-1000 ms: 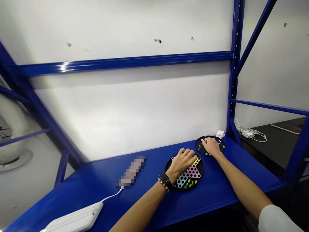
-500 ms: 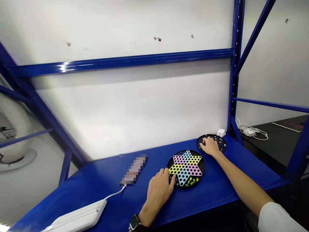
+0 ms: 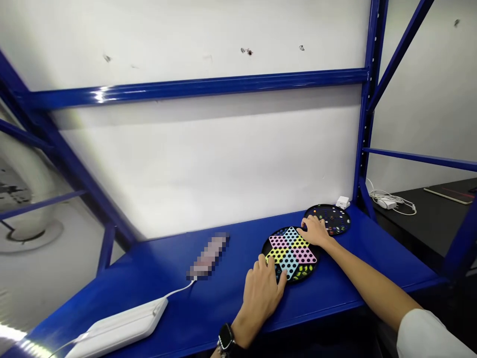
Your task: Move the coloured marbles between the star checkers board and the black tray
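Note:
A round black Chinese checkers board (image 3: 304,256) lies on the blue table, its six-pointed star in pink, yellow and light blue with rows of holes. My left hand (image 3: 261,288) rests at the board's near left edge, fingers apart, thumb on the light blue point and index finger by the yellow one. Over the board's far right edge is my right hand (image 3: 316,231), its fingers curled; anything small between them is hidden. Behind it sits a round black tray (image 3: 337,226) with scattered coloured marbles, partly covered by that hand.
A pixelated flat object (image 3: 209,256) lies left of the board, its white cable running to a white power strip (image 3: 119,325). A white adapter (image 3: 342,202) stands behind the tray. Blue frame bars (image 3: 201,89) border the table (image 3: 179,263) before a white wall.
My right hand has moved from over the marble tray toward me and left, to the board's far edge. My left hand has shifted slightly right, farther onto the board. The camera view has shifted slightly.

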Tool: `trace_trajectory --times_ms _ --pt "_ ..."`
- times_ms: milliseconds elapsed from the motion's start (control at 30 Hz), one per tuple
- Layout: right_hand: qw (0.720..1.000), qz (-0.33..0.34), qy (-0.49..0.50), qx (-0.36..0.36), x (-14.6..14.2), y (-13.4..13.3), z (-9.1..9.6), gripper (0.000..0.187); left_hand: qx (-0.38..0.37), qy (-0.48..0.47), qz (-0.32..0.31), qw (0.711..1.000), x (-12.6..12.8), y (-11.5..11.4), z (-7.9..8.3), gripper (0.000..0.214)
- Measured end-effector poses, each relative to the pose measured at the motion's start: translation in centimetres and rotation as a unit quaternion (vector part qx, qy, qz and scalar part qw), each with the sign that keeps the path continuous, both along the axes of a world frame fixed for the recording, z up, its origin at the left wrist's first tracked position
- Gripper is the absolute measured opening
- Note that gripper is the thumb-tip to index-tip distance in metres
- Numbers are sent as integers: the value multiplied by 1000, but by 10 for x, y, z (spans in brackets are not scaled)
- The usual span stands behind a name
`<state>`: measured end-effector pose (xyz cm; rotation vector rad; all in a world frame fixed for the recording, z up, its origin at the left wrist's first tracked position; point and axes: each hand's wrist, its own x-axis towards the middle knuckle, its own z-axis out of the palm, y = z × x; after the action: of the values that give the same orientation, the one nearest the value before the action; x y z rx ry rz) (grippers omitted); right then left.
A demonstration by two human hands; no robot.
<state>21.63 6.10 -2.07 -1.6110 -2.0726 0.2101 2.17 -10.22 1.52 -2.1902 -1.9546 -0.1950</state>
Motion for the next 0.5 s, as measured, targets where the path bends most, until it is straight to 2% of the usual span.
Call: trace_trajectory --times_ms 267,500 --pt "999 38 3 36 -12 -11 2 22 27 -13 2 1000 5 -2 -12 29" --pt "999 46 7 28 -17 -17 1 23 19 -10 4 1000 9 -3 -17 28"
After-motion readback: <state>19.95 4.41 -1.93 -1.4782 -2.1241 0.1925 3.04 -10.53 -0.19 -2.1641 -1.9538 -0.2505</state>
